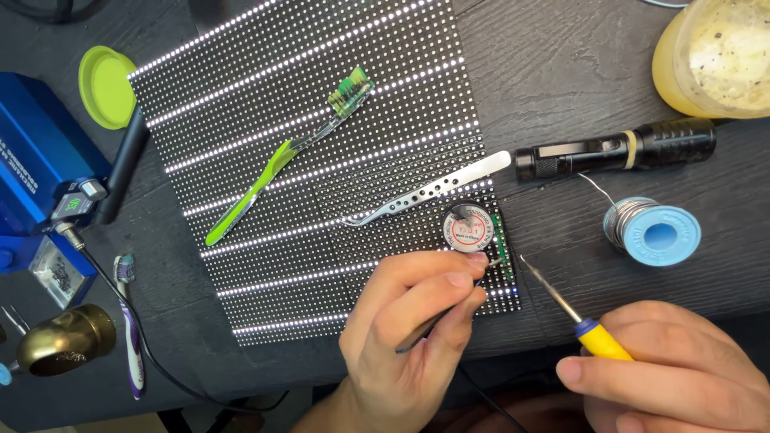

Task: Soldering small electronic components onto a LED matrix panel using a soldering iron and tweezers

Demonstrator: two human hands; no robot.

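Panel (321, 120): laid mid-table, toothbrush (285, 156) and tweezers (425, 192) set on it.
Tin (467, 228): placed at panel's right edge — just beyond left hand (409, 329).
Torch (613, 148): right of panel; solder spool (654, 232) set before it.
Soldering iron (573, 313): held by right hand (674, 369) — right of tin.

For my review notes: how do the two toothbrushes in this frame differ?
The green toothbrush lies diagonally on the lit LED panel; the purple-and-white toothbrush lies on the dark table left of the panel, almost upright in the picture. The green one's head points up-right, the purple one's head toward the blue station. Neither is touched by a hand.
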